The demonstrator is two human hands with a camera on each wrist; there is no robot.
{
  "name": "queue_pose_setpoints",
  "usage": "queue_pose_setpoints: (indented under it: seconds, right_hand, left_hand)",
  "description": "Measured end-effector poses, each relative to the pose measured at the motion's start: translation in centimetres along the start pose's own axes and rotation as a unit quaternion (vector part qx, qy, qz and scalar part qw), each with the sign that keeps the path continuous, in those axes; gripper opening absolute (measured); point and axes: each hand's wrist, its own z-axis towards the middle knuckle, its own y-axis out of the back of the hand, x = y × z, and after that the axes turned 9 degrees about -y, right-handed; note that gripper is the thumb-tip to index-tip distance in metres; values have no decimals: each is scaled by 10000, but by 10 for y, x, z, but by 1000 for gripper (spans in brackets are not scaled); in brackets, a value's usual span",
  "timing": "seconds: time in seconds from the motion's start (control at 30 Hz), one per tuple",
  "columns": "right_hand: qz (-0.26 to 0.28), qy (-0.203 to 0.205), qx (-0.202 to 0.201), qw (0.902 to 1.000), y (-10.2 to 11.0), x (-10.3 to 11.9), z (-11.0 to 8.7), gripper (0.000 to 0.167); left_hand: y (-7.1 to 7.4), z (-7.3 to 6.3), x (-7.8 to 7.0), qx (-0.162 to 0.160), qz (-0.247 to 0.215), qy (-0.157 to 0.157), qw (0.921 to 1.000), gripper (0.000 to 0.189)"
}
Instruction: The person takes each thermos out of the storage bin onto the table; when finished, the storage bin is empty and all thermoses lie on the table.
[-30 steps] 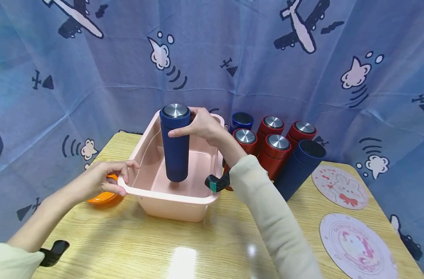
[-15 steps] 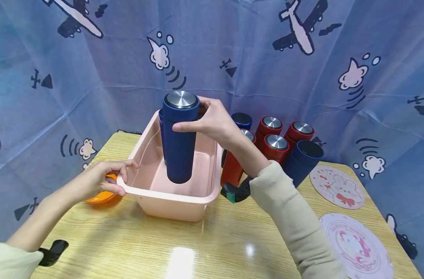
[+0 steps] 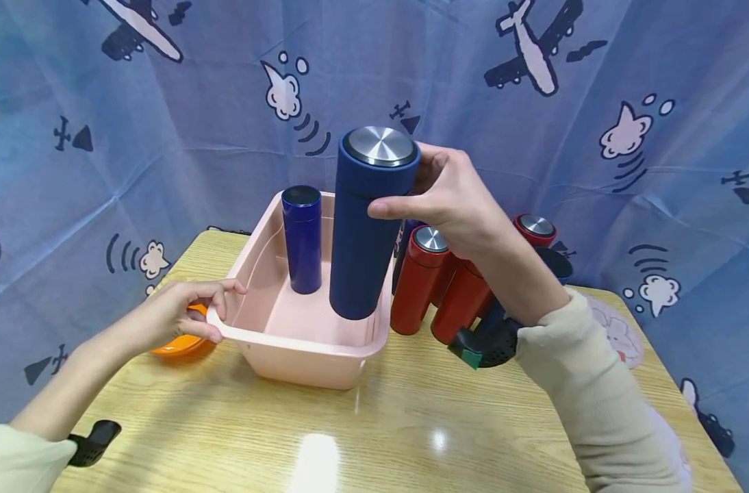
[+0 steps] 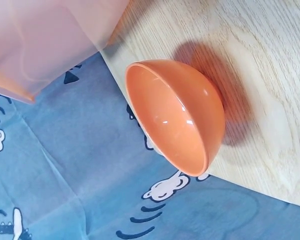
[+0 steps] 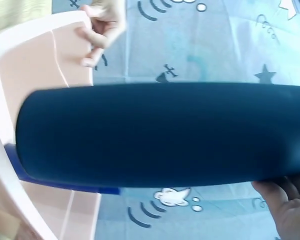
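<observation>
A dark blue thermos (image 3: 365, 253) with a silver lid hangs upright over the right side of the pink basin (image 3: 313, 348). My right hand (image 3: 448, 195) grips it near the top, thumb across the front. In the right wrist view the thermos (image 5: 155, 135) fills the middle, with fingers (image 5: 280, 197) at its lid end. My left hand (image 3: 192, 308) pinches the basin's near left corner between thumb and fingers. Inside the basin, towards the back left, stands a glossy blue thermos (image 3: 302, 246) with a black top.
Several red thermoses (image 3: 420, 281) stand right of the basin, partly hidden by the right arm, with another dark blue one (image 3: 556, 263) behind it. An orange bowl (image 4: 175, 115) sits left of the basin near the table edge. A round bunny mat (image 3: 621, 332) lies at the right.
My right hand has lifted the dark blue thermos and carried it rightward, uncovering the glossy blue one in the basin. My left hand stays at the basin corner.
</observation>
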Motion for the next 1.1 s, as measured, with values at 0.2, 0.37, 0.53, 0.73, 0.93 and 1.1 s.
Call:
queue_pose_setpoints:
  seconds: [0.2,0.37,0.53,0.73,0.93,1.1]
  right_hand:
    - [241,146,353,9990,29,12,-20,62]
    - [316,30,385,9988,51,11,-38,52]
    - [376,-241,204,9988,68,-1,-52,44]
    - [463,-570,-43,9973,84,-19,-67,43]
    - [145,-920,-195,9955,92,-37,-77,44]
    - [48,-1225,-351,9918,96,-51,-87,48]
  left_hand:
    - [-1,1,0,-12,24,13,10000,33]
    - [0,1,-1,25,63,21,10000,32]
    - [1,1,-2,29,126,23,9999,34]
    - [0,1,-1,23,-31,-9,10000,34]
    - [0,0,-2,38,59,-17,10000,34]
    - [1,0,-2,31,83,-63,9999,34]
